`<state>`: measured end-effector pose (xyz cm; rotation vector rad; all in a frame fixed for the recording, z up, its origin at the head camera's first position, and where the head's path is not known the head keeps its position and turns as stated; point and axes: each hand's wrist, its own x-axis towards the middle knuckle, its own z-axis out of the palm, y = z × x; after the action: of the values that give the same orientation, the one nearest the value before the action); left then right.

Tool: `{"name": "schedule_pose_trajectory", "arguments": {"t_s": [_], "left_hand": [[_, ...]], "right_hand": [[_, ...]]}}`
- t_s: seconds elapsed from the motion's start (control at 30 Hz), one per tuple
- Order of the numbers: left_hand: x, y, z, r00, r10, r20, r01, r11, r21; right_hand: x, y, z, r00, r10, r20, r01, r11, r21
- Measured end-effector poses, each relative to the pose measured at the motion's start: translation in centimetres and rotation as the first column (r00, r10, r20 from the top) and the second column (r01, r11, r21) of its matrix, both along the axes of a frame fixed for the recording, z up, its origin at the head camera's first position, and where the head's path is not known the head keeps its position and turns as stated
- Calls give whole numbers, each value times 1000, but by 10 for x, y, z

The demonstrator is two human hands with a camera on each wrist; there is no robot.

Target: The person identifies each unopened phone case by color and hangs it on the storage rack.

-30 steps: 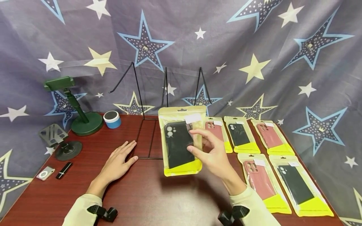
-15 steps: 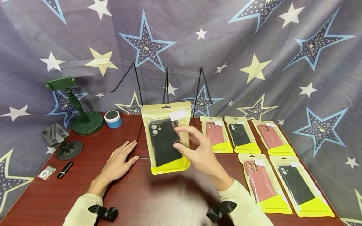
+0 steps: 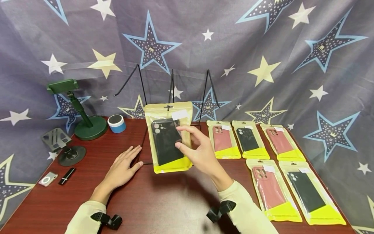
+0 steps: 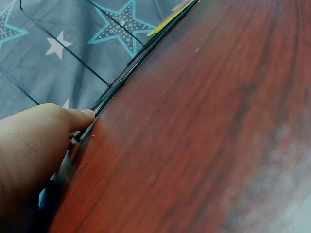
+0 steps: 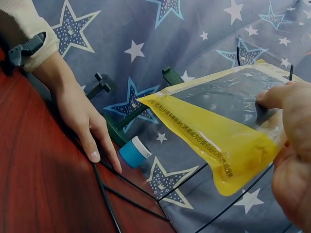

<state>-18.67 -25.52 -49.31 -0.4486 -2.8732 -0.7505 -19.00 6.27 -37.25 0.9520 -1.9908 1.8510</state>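
Note:
My right hand (image 3: 201, 156) pinches a bagged black phone case (image 3: 166, 143) by its right edge, thumb and fingers on the clear front. The bag is upright above the table, with a gold top and a yellow bottom. Its hang hole lies over the middle prong of a black wire display rack (image 3: 126, 80); whether the prong passes through, I cannot tell. In the right wrist view the yellow bottom (image 5: 199, 141) of the bag faces the camera. My left hand (image 3: 124, 167) lies with straight fingers on the table, touching the left side of the rack's base.
Several bagged phone cases, pink (image 3: 223, 139) and black (image 3: 306, 191), lie in rows at the right. At the left are a green phone stand (image 3: 90, 128), a blue-and-white cylinder (image 3: 117, 124), a grey stand (image 3: 71, 156) and a small black stick (image 3: 67, 176). A star-patterned cloth hangs behind.
My right hand has carried the bagged black phone case leftward, then slightly up and away, bringing its hang hole to the middle prong. The left hand has stayed in place.

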Motion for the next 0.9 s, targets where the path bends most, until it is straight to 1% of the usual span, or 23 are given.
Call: {"name": "schedule_pose_trajectory", "arguments": {"t_s": [0.13,0.27,0.37,0.53,0.67,0.9], "left_hand": [[-1,-1,-1,1000,4,13,-4,1000,-7],[-1,0,-2,1000,5,4,-4,1000,-13],[0,0,-1,1000,4,-5,-4,1000,-13],[0,-1,0,1000,6,-2,-6,1000,-16],[1,-2,1,1000,8,-6,-8,1000,-17],[0,0,0,1000,3,-12,-4,1000,-18]], "right_hand": [[-10,-3,-3,1000,-5,2,5,1000,-10],[-19,-5,-6,999,-33,-7,33,999,-11],[-27,-6,-7,998,-53,-31,53,999,-7],[-40,-11,-5,998,-42,-52,40,999,-29],[-54,-16,-3,999,-33,-34,31,998,-55],[-82,-21,3,997,-74,20,75,996,-56]]}}
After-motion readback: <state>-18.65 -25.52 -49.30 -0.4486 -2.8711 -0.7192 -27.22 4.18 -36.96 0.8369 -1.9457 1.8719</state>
